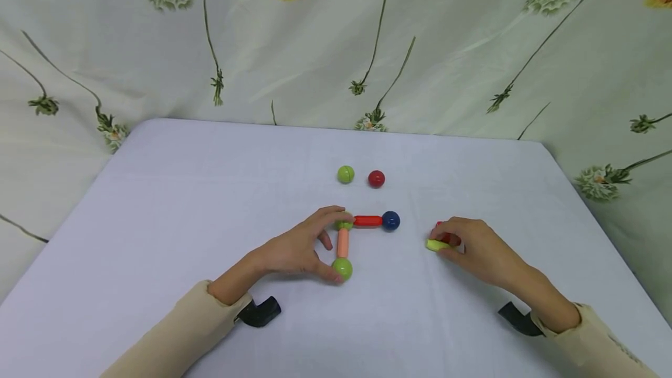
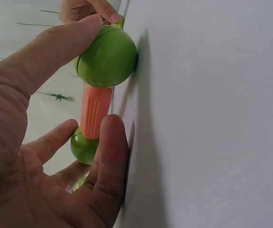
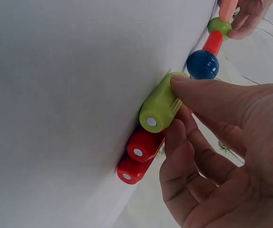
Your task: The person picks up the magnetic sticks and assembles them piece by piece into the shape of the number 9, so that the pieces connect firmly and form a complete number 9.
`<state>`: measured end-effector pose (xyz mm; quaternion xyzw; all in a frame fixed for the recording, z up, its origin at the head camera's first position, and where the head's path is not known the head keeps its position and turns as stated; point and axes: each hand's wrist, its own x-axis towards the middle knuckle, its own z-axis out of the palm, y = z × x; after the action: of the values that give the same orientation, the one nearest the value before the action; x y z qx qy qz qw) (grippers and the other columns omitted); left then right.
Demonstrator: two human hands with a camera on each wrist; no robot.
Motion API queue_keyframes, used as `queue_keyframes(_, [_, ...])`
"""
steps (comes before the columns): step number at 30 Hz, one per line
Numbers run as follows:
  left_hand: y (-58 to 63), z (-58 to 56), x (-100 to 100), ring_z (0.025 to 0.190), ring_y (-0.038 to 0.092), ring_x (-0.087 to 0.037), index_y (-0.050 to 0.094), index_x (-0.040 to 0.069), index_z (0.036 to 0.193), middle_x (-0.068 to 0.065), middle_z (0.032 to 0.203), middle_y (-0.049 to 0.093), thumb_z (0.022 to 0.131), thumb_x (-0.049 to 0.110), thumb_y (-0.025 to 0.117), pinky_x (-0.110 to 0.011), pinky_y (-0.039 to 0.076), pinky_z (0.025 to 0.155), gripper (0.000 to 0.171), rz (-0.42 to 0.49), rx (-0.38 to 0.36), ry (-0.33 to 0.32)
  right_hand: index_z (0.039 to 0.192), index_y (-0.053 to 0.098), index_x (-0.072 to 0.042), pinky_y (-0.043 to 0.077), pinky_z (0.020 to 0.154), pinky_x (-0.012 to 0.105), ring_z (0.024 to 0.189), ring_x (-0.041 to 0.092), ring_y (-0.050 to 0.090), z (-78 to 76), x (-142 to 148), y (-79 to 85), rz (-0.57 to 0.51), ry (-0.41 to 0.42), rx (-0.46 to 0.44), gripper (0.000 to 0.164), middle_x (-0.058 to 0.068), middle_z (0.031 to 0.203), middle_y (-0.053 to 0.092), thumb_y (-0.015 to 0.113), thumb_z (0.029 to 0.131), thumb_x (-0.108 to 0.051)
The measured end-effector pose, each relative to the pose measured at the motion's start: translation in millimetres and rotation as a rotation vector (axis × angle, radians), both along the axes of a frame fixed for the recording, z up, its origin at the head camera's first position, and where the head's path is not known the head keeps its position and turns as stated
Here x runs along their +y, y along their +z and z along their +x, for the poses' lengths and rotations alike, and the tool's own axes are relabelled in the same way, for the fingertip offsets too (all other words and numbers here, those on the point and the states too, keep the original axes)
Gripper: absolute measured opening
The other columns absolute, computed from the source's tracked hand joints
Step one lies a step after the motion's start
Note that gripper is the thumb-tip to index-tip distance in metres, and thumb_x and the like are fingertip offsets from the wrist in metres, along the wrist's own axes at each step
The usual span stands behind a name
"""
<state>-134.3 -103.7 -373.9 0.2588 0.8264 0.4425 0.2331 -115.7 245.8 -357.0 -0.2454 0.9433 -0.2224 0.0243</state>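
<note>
My left hand (image 1: 299,247) spans an L-shaped piece of toy balls and rods, thumb against the near green ball (image 1: 343,269) and a finger at the corner green ball (image 1: 344,224). A salmon rod (image 1: 343,243) joins these two. From the corner a red rod (image 1: 368,221) runs right to a dark blue ball (image 1: 391,221). Off to the right, my right hand (image 1: 485,252) pinches a yellow-green rod (image 3: 159,105) with a pale disc on its end. Two red rods, a nearer one (image 3: 144,144) and an outer one (image 3: 132,171), lie side by side against it, partly hidden in the head view.
Behind the L-shaped piece, a loose green ball (image 1: 345,174) and a red ball (image 1: 376,179) lie on the white-covered table (image 1: 220,191). A flower-printed cloth (image 1: 315,63) hangs beyond the table's far edge. Black straps or mounts show at both wrists.
</note>
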Motion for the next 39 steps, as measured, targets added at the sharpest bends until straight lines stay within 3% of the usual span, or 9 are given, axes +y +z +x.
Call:
queue_keyframes(11, [-0.6, -0.2, 2.2, 0.1, 0.055, -0.017, 0.04, 0.025, 0.15, -0.001, 0.161, 0.025, 0.071, 0.025, 0.091, -0.032, 0.05, 0.079, 0.094, -0.014, 0.01, 0.011, 0.1, 0.072, -0.019, 0.052, 0.074, 0.027, 0.08, 0.004, 0.057, -1.2, -5.5, -3.0, 0.047, 0.011, 0.032, 0.025, -0.015, 0.087, 0.064, 0.08, 0.082, -0.004])
queue_keyframes(18, [-0.2, 0.1, 2.2, 0.1, 0.055, -0.017, 0.041, 0.025, 0.15, -0.001, 0.161, 0.025, 0.071, 0.024, 0.092, -0.032, 0.05, 0.078, 0.094, -0.014, 0.004, 0.019, 0.103, 0.073, -0.016, 0.052, 0.076, 0.03, 0.083, 0.008, 0.057, -0.9, -16.1, -3.0, 0.084, 0.019, 0.07, 0.025, -0.011, 0.09, 0.068, 0.08, 0.082, -0.005])
queue_keyframes(25, [0.1, 0.8, 1.5, 0.1, 0.056, -0.017, 0.04, 0.025, 0.15, 0.0, 0.162, 0.025, 0.071, 0.025, 0.092, -0.032, 0.05, 0.078, 0.094, -0.016, 0.01, 0.016, 0.106, 0.073, -0.016, 0.055, 0.081, 0.034, 0.09, 0.011, 0.061, -2.4, -28.5, -3.3, 0.05, 0.046, 0.081, 0.027, -0.008, 0.098, 0.07, 0.079, 0.083, -0.004])
queue_keyframes(39, [-1.8, -0.3, 1.9, 0.099, 0.056, -0.016, 0.04, 0.026, 0.15, 0.0, 0.162, 0.025, 0.071, 0.027, 0.092, -0.031, 0.051, 0.079, 0.094, -0.023, 0.021, 0.016, 0.11, 0.072, -0.017, 0.057, 0.081, 0.029, 0.09, 0.007, 0.066, -3.0, -48.3, -3.4, -0.016, 0.14, 0.049, 0.025, -0.009, 0.102, 0.07, 0.077, 0.087, -0.007])
